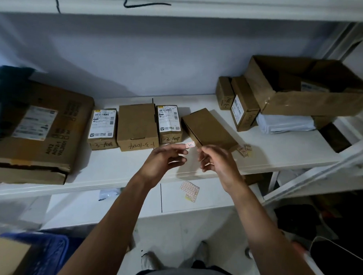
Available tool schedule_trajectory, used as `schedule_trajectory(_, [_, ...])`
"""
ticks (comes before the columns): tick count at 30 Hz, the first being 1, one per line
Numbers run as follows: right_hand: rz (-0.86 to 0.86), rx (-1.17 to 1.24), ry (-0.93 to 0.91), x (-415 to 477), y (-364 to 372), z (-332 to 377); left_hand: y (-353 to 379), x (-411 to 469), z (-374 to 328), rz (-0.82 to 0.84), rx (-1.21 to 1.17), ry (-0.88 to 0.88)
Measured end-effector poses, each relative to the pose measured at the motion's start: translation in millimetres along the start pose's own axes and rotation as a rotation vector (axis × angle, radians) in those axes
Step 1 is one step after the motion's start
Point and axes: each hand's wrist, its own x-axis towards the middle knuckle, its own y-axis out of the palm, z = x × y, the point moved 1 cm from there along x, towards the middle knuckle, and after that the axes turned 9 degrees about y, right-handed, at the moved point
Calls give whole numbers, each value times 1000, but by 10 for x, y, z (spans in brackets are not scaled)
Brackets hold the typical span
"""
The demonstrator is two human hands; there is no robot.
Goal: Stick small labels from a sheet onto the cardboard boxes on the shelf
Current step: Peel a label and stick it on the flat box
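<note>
My left hand (167, 156) pinches a small white label with a red border (189, 145) at its fingertips, just in front of the boxes. My right hand (216, 159) hovers beside it, fingers curled and holding nothing that I can see. Several small cardboard boxes stand in a row on the white shelf (105, 171): one with a shipping label (102, 128), a plain one (137, 126), another with a shipping label (170, 124), and a skewed plain box (208, 129) right behind the label. The label sheet (189, 191) lies on the lower shelf, below my hands.
A large carton (41, 130) fills the shelf's left side. At the right are two upright small boxes (237, 100), an open carton (306, 86) on a white bag (286, 123), and loose label scraps (245, 150). A blue crate (43, 249) sits on the floor at the left.
</note>
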Motion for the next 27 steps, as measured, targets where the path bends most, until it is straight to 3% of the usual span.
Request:
schedule_trajectory(11, [-6,-40,-64,155,-304,47,188,207,101,-23,148,63])
schedule_trajectory(20, [14,-160,-102,290,-381,33,321,318,193,-28,226,27])
schedule_trajectory(27, [-64,-215,-97,462,-472,84,370,404,314,-85,262,-37])
